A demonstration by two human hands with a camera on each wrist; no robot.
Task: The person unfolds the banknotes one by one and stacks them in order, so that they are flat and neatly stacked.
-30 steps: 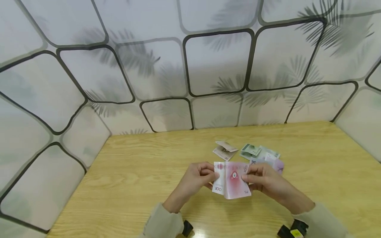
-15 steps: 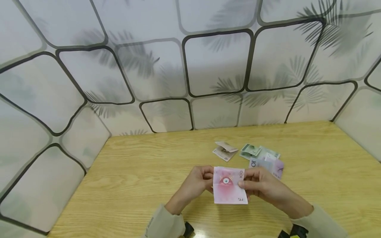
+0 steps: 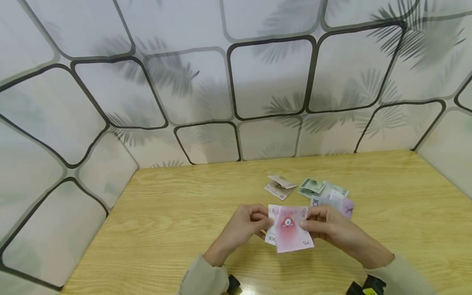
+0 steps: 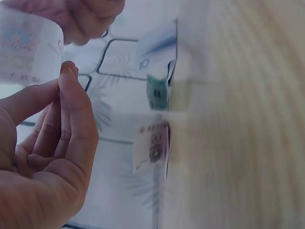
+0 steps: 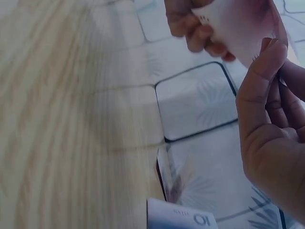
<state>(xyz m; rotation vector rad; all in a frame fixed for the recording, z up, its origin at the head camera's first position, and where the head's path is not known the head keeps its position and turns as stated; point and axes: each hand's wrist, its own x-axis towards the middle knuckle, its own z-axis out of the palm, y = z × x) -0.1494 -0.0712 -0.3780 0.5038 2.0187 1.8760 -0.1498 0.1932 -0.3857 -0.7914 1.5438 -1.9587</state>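
Note:
A pink 100 banknote, folded with one part overlapping the other, is held above the table between both hands. My left hand pinches its left edge, where a narrow strip of the paler part shows. At the opposite edge my right hand grips it, thumb on the front face. In the left wrist view, the left hand has thumb and fingertip together on the note. The right wrist view shows the right hand pinching the bent note; the inner fold is partly hidden.
Beyond the hands, a folded brown 20 note lies on the wooden table. Right of it are a folded green note and a bluish 10 note with a purple note. A patterned cloth wall encloses the table.
Half a second ago the front part covered the note's left strip; now that strip shows again, narrower than one second ago. Both hands keep their hold, shifting slightly. The notes on the table stay put.

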